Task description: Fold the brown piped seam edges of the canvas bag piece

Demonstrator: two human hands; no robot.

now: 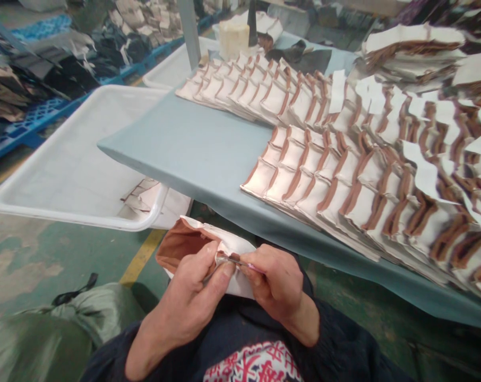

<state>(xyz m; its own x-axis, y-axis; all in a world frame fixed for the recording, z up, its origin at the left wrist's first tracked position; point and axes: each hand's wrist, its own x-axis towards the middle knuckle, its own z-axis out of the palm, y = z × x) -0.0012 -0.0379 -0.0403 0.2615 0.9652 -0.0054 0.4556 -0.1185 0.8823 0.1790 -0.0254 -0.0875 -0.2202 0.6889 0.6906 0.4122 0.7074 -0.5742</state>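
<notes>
In front of my body, my left hand [198,281] is closed on a sewn piece [180,245], white outside with a brown inside. Its left end gapes like a pouch. My right hand [278,278] grips a small thin metal tool [237,260] with a purplish end; most of the tool is hidden in my fingers, so its exact kind is unclear. The tool's tip meets a folded seam between my left thumb and forefinger. Rows of similar white-and-brown pieces [328,180] lie overlapped on the blue-covered table [164,135] beyond my hands.
A large white plastic tub [65,209] stands at the left, partly beneath the table's corner, with some white pieces inside. A green sack [101,313] sits on the floor at lower left. Blue pallets [33,130] hold piled material farther back. A grey post [189,34] rises behind the table.
</notes>
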